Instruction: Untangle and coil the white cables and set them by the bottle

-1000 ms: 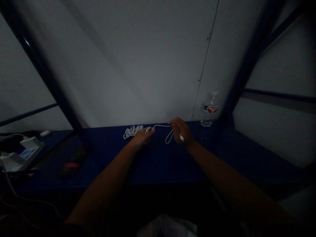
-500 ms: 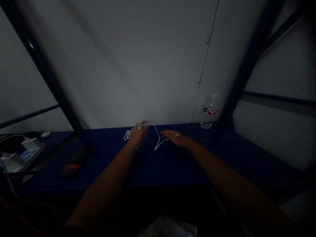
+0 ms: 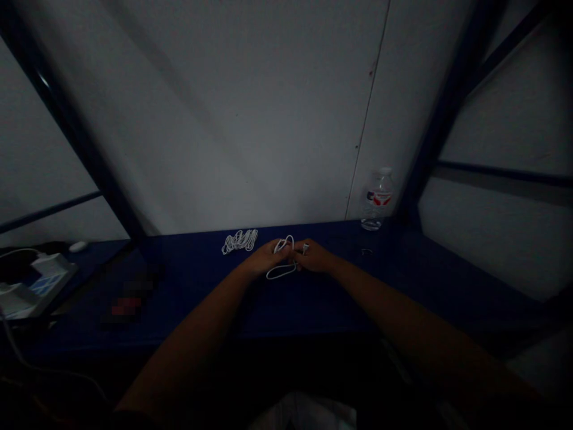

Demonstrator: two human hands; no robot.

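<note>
Dimly lit, a white cable (image 3: 280, 275) is gathered in loops at the middle of a blue table (image 3: 313, 301), held just above the surface between a person's two hands. The left hand (image 3: 267, 258) has its fingers curled shut around the loops. The right hand (image 3: 316, 258), touching the left, pinches the cable near a small white end piece, fingers pressed together. One loop hangs free below both hands and lies on the table.

The loose loop looks the likeliest trouble: with so little of the cable pinned under the fingers, a slack grip could let the loops spring apart or twist into a knot. A second cable, already a bundle (image 3: 240, 240), lies close behind the left hand, near enough that a stray loop could snag it and drag it along.

Against the wall (image 3: 268, 119), well to the right of the hands, stands a clear bottle (image 3: 377, 200) with a red and white label; whether it holds anything cannot be told in this light. At the far left edge a white box (image 3: 31, 286) holds something blue and white, too dark to name.
</note>
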